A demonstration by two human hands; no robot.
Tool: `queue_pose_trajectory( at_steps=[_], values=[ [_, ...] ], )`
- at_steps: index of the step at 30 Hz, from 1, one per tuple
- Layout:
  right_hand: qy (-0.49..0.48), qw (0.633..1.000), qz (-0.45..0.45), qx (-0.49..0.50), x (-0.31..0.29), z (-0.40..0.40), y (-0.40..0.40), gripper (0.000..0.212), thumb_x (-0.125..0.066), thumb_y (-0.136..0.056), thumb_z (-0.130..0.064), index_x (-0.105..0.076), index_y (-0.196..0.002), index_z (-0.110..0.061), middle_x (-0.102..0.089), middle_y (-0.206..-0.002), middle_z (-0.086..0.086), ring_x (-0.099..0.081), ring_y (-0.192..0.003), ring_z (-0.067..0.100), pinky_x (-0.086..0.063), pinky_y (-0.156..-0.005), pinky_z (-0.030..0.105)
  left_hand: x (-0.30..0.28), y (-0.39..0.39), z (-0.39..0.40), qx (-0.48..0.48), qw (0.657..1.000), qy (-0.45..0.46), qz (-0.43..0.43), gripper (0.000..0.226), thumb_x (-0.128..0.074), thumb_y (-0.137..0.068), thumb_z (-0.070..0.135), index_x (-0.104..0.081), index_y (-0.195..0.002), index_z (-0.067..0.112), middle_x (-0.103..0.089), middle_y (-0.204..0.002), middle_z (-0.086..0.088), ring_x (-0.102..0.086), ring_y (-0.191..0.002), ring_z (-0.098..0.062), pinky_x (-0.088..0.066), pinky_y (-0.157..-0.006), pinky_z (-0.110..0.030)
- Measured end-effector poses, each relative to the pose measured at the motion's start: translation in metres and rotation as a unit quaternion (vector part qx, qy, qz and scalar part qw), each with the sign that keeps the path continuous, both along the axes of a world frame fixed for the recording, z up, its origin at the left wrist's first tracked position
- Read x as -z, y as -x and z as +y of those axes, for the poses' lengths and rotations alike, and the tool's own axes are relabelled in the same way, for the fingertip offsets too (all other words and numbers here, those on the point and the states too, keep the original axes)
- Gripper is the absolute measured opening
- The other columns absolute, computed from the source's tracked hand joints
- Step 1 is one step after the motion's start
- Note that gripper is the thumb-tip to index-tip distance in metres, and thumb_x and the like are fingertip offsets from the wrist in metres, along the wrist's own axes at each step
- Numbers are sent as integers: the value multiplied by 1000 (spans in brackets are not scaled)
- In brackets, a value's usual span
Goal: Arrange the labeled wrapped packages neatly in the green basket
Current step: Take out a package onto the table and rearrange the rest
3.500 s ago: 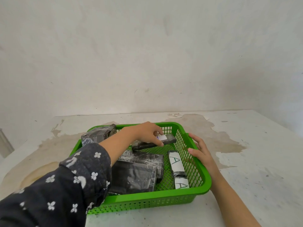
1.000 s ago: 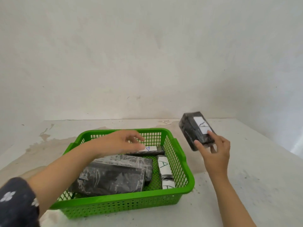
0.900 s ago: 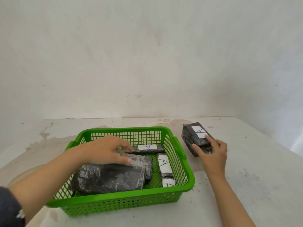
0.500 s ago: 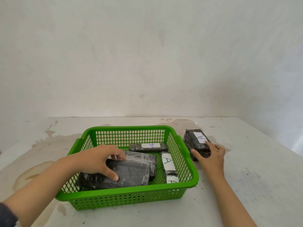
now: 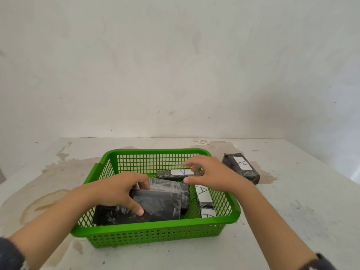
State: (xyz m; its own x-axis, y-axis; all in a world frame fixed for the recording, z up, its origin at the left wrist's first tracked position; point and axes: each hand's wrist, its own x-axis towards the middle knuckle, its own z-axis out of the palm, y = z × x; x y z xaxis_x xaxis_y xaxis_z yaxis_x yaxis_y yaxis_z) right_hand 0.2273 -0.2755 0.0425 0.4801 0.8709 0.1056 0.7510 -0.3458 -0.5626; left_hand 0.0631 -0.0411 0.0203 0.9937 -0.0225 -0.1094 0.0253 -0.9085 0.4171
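The green basket stands on the table in front of me. My left hand grips the upper edge of a large flat black package that lies on a second one. My right hand hovers open over the basket's back right, just above a slim package with a white label. Two narrow packages labeled A, one and another, lie along the right wall. A black package labeled A rests on the table outside, right of the basket.
The table top is white and stained, with brown marks at the left. A plain white wall stands close behind the table. The table's right edge runs diagonally at the far right.
My right hand let go of the labeled package on the table and moved left into the basket. My left hand closed its grip on the large flat package.
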Motion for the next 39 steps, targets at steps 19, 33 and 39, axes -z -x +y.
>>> queue_pose_trajectory(
  at_steps=[19,33,39],
  values=[
    [185,979,82,-37,15,59,-21,47,-77,-71,-46,-59,-105,-19,-62,-102,-1,-58,-94,21,-47,-76,33,-10,7,11,12,996,93,-2,8,-73,-81,28,-74,-86,33,-73,-81,16,-66,-75,1,-47,-66,-8],
    [-182,964,168,101,-22,40,-8,42,-70,-82,-33,-63,-120,-16,-62,-91,-7,-54,-68,7,-42,-49,13,-10,6,19,-49,999,-1,-4,23,-61,-86,45,-68,-102,31,-69,-93,13,-62,-79,4,-49,-71,-13],
    [-280,958,12,62,-29,17,12,32,-59,-90,-30,-50,-120,-33,-50,-117,-13,-52,-107,2,-43,-91,25,-40,17,21,-309,835,412,-195,34,-42,-99,36,-55,-112,8,-65,-87,-20,-68,-50,-21,-58,-46,-30]
  ],
)
